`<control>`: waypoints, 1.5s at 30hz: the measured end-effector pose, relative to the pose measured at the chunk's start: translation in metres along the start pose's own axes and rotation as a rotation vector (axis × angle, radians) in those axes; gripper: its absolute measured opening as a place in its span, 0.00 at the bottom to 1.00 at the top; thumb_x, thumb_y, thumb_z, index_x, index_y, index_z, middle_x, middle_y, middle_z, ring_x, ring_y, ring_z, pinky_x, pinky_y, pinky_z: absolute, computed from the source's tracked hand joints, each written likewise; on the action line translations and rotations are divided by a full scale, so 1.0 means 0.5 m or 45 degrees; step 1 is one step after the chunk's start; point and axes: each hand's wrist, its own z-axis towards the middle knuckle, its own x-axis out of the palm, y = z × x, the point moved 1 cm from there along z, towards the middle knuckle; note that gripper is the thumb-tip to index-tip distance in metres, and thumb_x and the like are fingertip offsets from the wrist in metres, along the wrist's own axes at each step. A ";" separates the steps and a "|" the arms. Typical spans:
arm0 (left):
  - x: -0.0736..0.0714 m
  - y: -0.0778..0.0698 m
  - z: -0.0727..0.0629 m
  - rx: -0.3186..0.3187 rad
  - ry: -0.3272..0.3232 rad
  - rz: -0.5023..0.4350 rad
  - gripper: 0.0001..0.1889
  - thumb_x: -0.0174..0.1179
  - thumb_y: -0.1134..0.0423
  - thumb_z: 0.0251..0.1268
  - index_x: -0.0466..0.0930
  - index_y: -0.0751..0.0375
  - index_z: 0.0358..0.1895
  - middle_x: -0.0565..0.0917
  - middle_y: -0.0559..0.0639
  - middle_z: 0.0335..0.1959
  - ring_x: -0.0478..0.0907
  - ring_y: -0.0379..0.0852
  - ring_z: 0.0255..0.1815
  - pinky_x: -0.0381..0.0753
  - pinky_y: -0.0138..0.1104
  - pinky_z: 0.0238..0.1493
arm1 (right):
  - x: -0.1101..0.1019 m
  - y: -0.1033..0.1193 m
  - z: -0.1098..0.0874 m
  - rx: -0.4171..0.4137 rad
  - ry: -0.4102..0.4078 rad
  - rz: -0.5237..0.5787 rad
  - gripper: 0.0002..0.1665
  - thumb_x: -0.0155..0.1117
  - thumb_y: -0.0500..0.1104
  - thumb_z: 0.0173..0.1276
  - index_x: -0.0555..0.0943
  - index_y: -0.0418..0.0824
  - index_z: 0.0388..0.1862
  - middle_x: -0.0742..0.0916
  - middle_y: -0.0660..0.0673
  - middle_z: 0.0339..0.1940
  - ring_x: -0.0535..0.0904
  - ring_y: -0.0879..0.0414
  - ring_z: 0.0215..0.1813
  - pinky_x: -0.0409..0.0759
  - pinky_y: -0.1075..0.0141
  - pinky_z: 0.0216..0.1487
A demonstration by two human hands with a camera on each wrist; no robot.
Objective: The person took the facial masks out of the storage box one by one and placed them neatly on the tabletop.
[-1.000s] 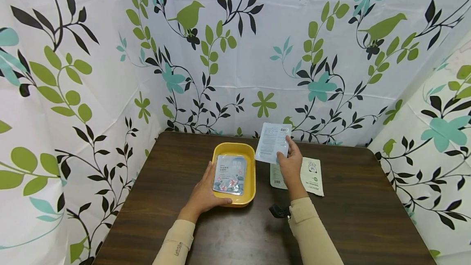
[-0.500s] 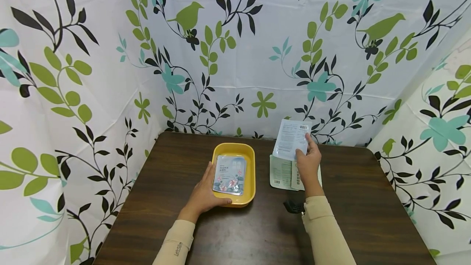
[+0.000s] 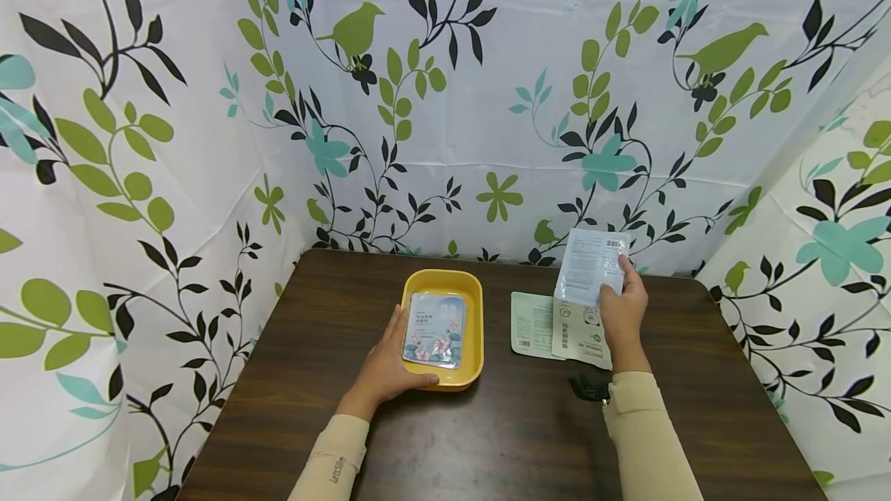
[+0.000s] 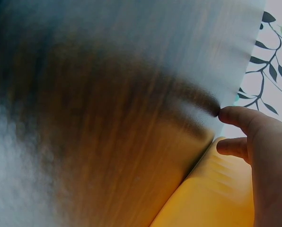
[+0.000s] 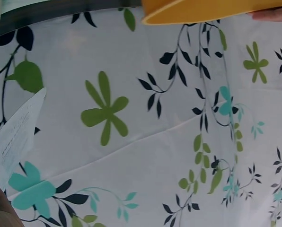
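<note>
My right hand (image 3: 623, 315) pinches a pale blue face mask packet (image 3: 590, 263) between thumb and fingers, its printed back showing. It is held above two packets at the right: a light green packet (image 3: 534, 325) and, overlapping it, a cream packet (image 3: 583, 332) with a panda picture. In the right wrist view the held packet (image 5: 13, 135) is seen at the left edge. My left hand (image 3: 386, 362) rests against the left side of a yellow tray (image 3: 476, 331), thumb along its front edge. Inside the tray lies a blue floral face mask packet (image 3: 435, 331).
The dark wood table (image 3: 487, 439) ends at a patterned cloth (image 3: 431, 138) hung behind and along both sides. A black strap or watch (image 3: 588, 387) is at the right wrist.
My right hand has moved rightward with the pale blue packet, from beside the tray to above the cream packet. The left hand and the tray stay where they were.
</note>
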 end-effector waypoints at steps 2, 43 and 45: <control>0.000 0.000 0.001 -0.002 0.001 -0.004 0.76 0.82 0.34 0.30 0.39 0.40 0.85 0.42 0.47 0.87 0.60 0.65 0.80 0.63 0.66 0.72 | -0.013 -0.006 0.007 0.013 -0.026 -0.004 0.44 0.47 0.26 0.69 0.59 0.48 0.83 0.76 0.37 0.74 0.82 0.57 0.56 0.78 0.82 0.41; 0.001 0.000 -0.004 -0.067 0.029 -0.004 0.78 0.80 0.28 0.28 0.37 0.38 0.85 0.38 0.37 0.86 0.60 0.63 0.80 0.63 0.63 0.74 | -0.166 -0.239 -0.005 0.204 -0.004 -0.415 0.40 0.56 0.30 0.73 0.59 0.36 0.82 0.69 0.30 0.78 0.71 0.37 0.73 0.75 0.64 0.60; 0.001 0.000 -0.005 -0.070 0.029 -0.004 0.77 0.79 0.27 0.28 0.36 0.38 0.84 0.38 0.36 0.86 0.60 0.63 0.80 0.63 0.63 0.74 | -0.168 -0.244 -0.005 0.198 0.009 -0.446 0.40 0.56 0.31 0.73 0.58 0.36 0.82 0.68 0.29 0.79 0.69 0.36 0.73 0.72 0.51 0.68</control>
